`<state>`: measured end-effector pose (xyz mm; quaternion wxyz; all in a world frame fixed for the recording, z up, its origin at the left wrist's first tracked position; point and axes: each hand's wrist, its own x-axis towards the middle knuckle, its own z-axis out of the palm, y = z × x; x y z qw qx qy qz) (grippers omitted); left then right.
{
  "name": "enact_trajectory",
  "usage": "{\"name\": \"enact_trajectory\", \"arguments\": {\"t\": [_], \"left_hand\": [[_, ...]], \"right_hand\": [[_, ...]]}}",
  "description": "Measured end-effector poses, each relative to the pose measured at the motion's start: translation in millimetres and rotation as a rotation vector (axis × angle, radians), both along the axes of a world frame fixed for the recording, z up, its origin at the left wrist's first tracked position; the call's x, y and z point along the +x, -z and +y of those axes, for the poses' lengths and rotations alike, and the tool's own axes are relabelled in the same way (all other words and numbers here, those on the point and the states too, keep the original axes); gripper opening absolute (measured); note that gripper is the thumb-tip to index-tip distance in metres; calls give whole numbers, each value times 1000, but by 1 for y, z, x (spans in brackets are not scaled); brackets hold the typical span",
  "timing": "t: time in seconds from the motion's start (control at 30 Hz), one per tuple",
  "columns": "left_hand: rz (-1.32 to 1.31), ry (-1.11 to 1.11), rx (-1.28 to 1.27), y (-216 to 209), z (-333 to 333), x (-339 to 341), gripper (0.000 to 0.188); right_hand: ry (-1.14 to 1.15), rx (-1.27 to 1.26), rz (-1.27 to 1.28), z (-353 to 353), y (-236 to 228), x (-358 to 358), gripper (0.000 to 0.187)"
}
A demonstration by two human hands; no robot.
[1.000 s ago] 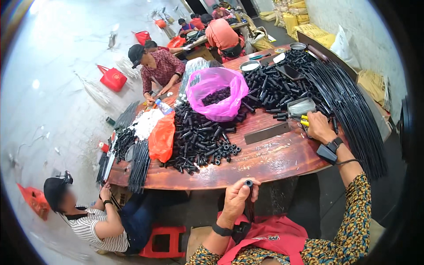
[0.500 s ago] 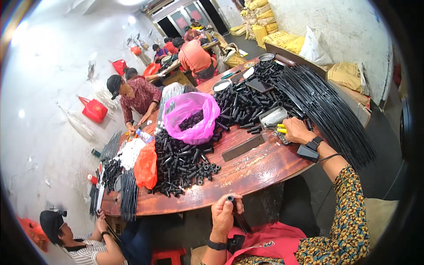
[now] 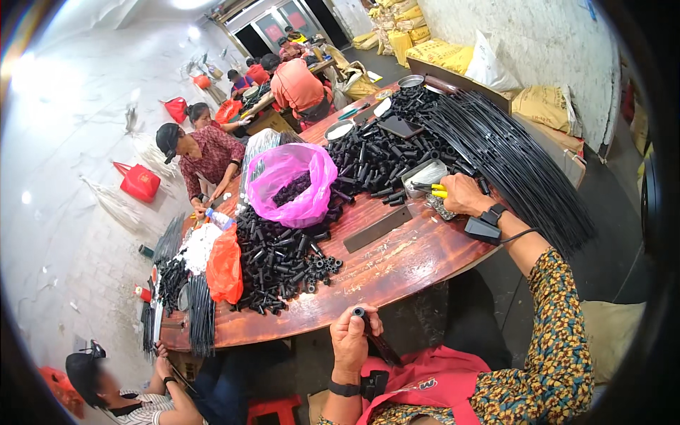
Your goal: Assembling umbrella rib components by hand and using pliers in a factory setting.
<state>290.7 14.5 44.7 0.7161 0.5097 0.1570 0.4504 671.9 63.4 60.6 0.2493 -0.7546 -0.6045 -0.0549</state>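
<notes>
My left hand (image 3: 350, 341) is closed around a dark tube (image 3: 359, 312), its round open end pointing up between thumb and fingers. The tube's lower part slants down toward my red apron, just off the table's near edge. Over the right side of the table, my right hand (image 3: 464, 195) grips yellow-handled pliers (image 3: 439, 191) whose dark jaws point left. Below the jaws is a pile of small metal parts (image 3: 440, 207). Beside them stands a clear plastic box (image 3: 428, 175) of thin pale pieces. Whether the jaws hold anything is too small to tell.
Black tubular pieces (image 3: 283, 262) heap the wooden table (image 3: 397, 265) around a pink plastic bag (image 3: 294, 185). A flat metal bar (image 3: 377, 229) lies mid-table. Long black rods (image 3: 520, 170) spread along the right. Co-workers sit at left, one (image 3: 209, 159) across the table.
The view has shifted slightly, moving the scene left. My right hand has turned the pliers so that their jaws now show over the metal parts. The left hand keeps its hold on the tube.
</notes>
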Motion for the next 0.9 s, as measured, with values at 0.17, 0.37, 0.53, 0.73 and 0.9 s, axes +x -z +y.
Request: {"name": "enact_trajectory", "arguments": {"t": [0.17, 0.37, 0.53, 0.73, 0.9], "left_hand": [[47, -65, 3, -1, -1, -8, 46], [34, -39, -23, -1, 1, 1, 45], [28, -82, -19, -1, 2, -10, 43], [17, -50, -1, 2, 8, -1, 44], [36, -64, -25, 4, 8, 1, 44]], "right_hand": [[-136, 4, -74, 12, 3, -6, 16], [-49, -63, -78, -4, 5, 3, 16], [-139, -22, -111, 21, 14, 1, 19], [-44, -33, -12, 5, -3, -5, 15], [-87, -60, -11, -1, 0, -1, 16]]}}
